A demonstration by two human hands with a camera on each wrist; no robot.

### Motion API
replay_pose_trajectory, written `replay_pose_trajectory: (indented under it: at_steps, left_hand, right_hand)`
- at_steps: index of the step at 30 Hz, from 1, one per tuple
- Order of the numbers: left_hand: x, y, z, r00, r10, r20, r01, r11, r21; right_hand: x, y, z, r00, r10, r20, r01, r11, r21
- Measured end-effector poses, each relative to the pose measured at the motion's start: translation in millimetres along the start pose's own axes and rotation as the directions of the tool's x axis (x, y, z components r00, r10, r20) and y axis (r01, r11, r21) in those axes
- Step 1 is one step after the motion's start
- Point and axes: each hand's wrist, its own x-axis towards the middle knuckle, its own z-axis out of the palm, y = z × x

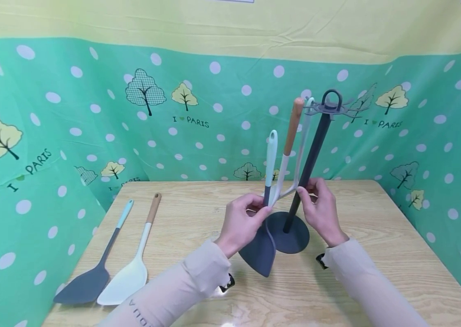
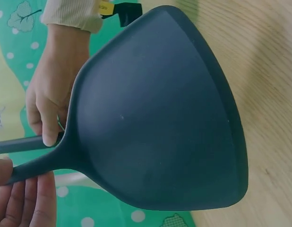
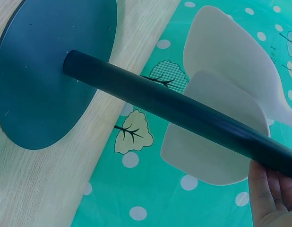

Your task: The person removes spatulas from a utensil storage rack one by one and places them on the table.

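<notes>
Two white-headed utensils (image 3: 226, 52) seem hung on the rack (image 1: 330, 108), while the left hand's (image 1: 243, 222) grip pinches a dark turner (image 1: 260, 250) near the pole (image 1: 313, 152), the right hand's (image 1: 321, 209) grip holds that pole, and two turners (image 1: 130, 278) lie unhung on the desk (image 1: 187, 236).

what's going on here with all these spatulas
A person's left hand grips a dark spatula, and their right hand holds the pole of a utensil stand. Two pale utensils are beside the pole; whether they hang from it is unclear. Another dark spatula and a white spatula lie to the left on the table.
</notes>
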Motion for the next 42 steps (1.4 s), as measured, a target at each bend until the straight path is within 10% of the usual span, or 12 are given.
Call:
replay_pose_trajectory:
  at_steps: [10, 42]
  left_hand:
    - [-13.2, -6.7, -13.0, 0.997, -0.080, 0.006, 0.079, 0.992, 0.098]
    - [-37.8, -28.3, -65.0, 0.977, -0.211, 0.013, 0.200, 0.942, 0.268]
  right_hand:
    - [-1.9, -37.6, -6.1, 1.000, -0.017, 0.003, 0.017, 1.000, -0.002]
    - [-0.8, -35.8, -7.2, 1.000, -0.027, 0.007, 0.027, 1.000, 0.014]
